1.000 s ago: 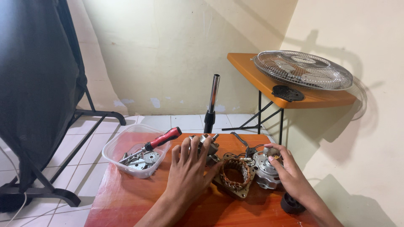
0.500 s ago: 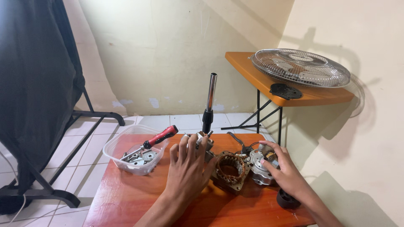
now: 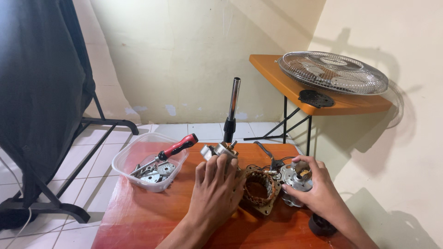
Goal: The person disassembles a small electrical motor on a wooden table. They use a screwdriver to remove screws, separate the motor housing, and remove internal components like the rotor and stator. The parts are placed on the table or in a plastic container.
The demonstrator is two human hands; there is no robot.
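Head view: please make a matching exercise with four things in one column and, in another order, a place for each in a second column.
Things:
1. screwdriver with red handle
2. fan grille
3. motor housing
4. copper-wound stator

Places:
A. on the orange side table
B. under the right hand
C. in the clear plastic tub
D. on the red table, between the left hand and the right hand

Pairs: 1-C, 2-A, 3-B, 4-D
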